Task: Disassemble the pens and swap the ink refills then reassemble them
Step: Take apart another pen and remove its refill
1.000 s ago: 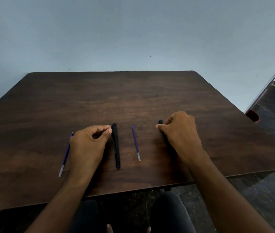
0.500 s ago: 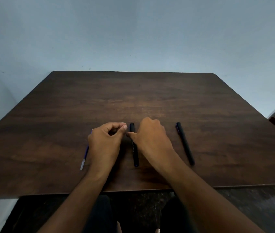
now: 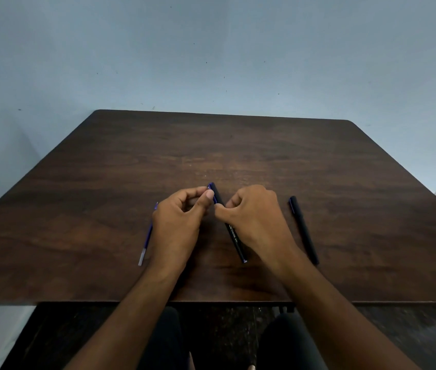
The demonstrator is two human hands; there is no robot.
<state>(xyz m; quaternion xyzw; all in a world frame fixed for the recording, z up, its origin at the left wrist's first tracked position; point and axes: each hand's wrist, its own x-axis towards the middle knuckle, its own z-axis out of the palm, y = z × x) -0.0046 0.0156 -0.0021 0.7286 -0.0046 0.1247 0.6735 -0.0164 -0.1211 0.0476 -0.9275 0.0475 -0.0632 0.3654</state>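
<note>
Centrally, a dark wooden table (image 3: 238, 145) stands against a pale blue wall (image 3: 211, 49), with the person's two forearms reaching over its near edge. Left hand (image 3: 179, 220): fingers curled, thumb and fingertips meeting at the far end of the middle pen barrel (image 3: 234, 236); whether they actually pinch it cannot be told. Right hand (image 3: 257, 214): fingers curled, thumb and forefinger pinching the same barrel just below its far end. That black barrel, bearing white lettering, lies between the hands, angled toward the near right. A second black pen barrel (image 3: 303, 231) lies apart, right of the right hand. One purple ink refill (image 3: 146, 241) lies left of the left hand, partly hidden by it.
</note>
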